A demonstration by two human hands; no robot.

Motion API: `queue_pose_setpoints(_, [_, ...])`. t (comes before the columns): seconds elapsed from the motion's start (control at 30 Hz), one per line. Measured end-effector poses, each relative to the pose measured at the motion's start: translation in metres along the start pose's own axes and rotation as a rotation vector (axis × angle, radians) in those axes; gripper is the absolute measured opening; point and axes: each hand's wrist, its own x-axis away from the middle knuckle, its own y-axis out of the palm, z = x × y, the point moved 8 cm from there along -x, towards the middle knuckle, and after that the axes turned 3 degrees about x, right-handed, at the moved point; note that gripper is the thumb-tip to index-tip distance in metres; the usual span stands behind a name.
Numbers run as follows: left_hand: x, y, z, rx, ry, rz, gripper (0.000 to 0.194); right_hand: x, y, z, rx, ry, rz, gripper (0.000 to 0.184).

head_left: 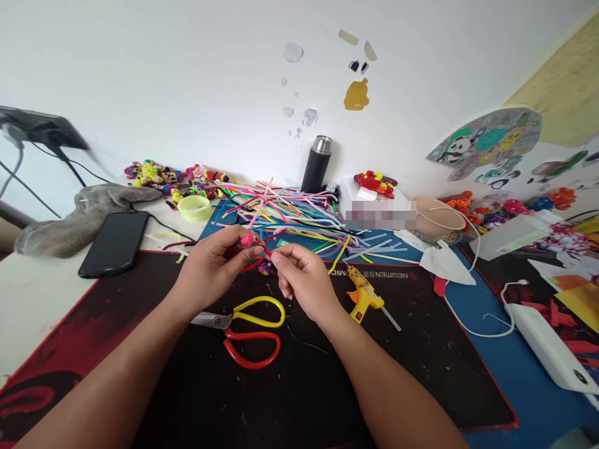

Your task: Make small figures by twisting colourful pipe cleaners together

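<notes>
The dark mat [435,349] runs wide to its red edge [516,422], lower right (scissors [229,323] sit mid-frame); left hand [213,262] and right hand [305,277] pinch a red stem [267,252], sloping down rightward.

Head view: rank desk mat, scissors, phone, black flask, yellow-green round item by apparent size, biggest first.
1. Desk mat
2. Scissors and phone, unranked: left wrist seems to cover the blade tips
3. Black flask
4. Yellow-green round item
</notes>
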Motion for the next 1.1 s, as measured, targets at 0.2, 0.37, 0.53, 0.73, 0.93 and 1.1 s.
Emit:
queue_pose_setpoints(0.2, [0.0,-0.002,-0.001,-0.049,0.037,-0.038,0.021,0.0,0.006,0.003,0.034,0.037,-0.057,0.026])
queue_pose_setpoints(0.37, [0.0,-0.001,-0.002,0.024,-0.032,-0.046,0.024,0.0,0.007,0.003,0.03,0.056,-0.061,0.025])
queue_pose_setpoints(0.53, [0.001,0.008,-0.012,0.132,-0.152,-0.121,0.03,-0.001,0.006,0.003,0.018,0.05,-0.045,0.026])
queue_pose_setpoints(0.73, [0.0,0.01,-0.014,0.163,-0.151,-0.133,0.029,-0.001,0.007,0.004,0.001,0.052,-0.059,0.025])
queue_pose_setpoints(0.93, [-0.002,0.009,-0.006,0.228,-0.152,-0.135,0.036,0.001,0.01,0.006,-0.089,0.095,-0.093,0.027])
queue_pose_setpoints(1.1, [-0.003,0.009,-0.001,0.264,-0.129,-0.145,0.032,0.003,0.012,0.007,-0.155,0.11,-0.118,0.026])
